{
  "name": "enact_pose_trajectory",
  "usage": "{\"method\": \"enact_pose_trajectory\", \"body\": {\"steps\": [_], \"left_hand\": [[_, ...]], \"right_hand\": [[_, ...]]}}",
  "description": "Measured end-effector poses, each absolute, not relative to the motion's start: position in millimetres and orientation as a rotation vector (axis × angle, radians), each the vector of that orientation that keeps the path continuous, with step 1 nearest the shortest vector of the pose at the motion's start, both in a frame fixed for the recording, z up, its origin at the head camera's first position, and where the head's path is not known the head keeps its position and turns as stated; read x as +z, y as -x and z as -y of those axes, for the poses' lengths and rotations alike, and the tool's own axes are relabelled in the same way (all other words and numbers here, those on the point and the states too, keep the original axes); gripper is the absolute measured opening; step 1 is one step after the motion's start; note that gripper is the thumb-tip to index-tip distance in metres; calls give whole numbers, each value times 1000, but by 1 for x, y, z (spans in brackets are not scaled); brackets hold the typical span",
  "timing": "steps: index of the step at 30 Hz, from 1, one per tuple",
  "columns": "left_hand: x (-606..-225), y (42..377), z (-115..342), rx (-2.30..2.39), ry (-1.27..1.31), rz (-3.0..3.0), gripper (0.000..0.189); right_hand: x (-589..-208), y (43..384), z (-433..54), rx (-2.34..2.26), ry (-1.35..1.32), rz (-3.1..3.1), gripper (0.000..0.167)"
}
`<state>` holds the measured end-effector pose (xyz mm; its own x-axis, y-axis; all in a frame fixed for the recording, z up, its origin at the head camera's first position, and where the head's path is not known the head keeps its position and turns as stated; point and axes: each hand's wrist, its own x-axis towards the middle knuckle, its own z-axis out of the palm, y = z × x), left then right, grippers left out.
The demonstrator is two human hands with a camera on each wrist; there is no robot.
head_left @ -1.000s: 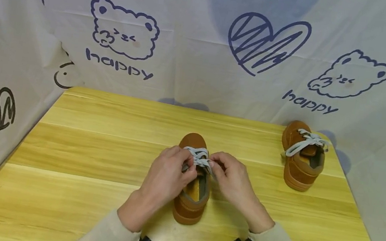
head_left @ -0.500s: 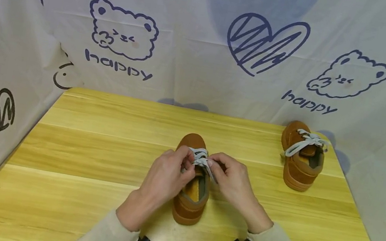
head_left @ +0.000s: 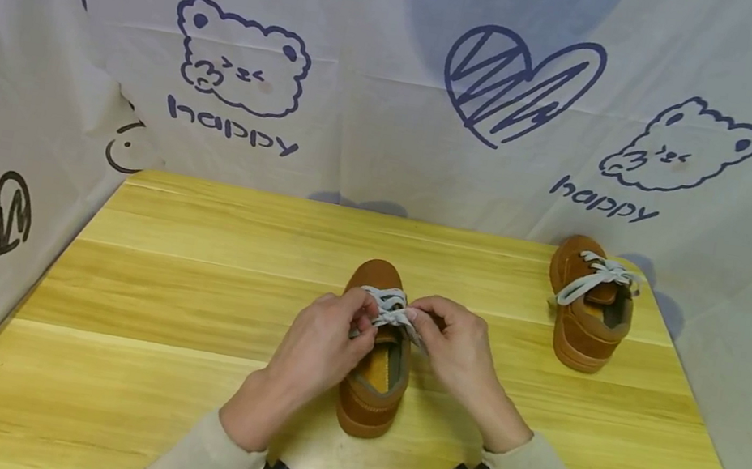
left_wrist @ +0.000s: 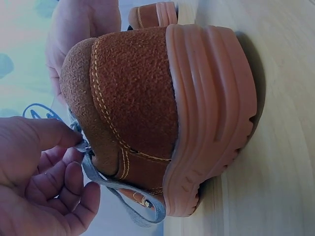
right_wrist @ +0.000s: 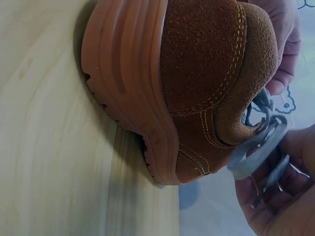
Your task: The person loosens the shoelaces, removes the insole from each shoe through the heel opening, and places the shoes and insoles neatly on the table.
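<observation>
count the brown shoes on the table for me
2. One shoe stands between the left hand and the right hand, which hold its laces; the other shoe stands near the far right corner of the table. No others show.

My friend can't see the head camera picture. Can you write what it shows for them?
A person's left hand and right hand hold the pale laces of a brown shoe, its toe pointing away, on a wooden table. Another brown shoe stands at the far right, and a white cloth behind shows a drawn heart and two drawn bears.
</observation>
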<state>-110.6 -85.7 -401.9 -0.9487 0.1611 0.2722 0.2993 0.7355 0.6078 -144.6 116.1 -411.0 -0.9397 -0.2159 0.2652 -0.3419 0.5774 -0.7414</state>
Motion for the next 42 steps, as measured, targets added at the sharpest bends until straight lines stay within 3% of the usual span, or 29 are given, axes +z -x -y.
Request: {"method": "enact_pose_trajectory", "body": {"steps": [30,42], "left_hand": [[-404,109,91,-1087,365,2760,11],[-402,108,93,-1111,336,2792,9]], "right_hand": [[-346,168,-165,1267,-147,2384,27],[-325,182,-194,1650,108,1905,16]]}}
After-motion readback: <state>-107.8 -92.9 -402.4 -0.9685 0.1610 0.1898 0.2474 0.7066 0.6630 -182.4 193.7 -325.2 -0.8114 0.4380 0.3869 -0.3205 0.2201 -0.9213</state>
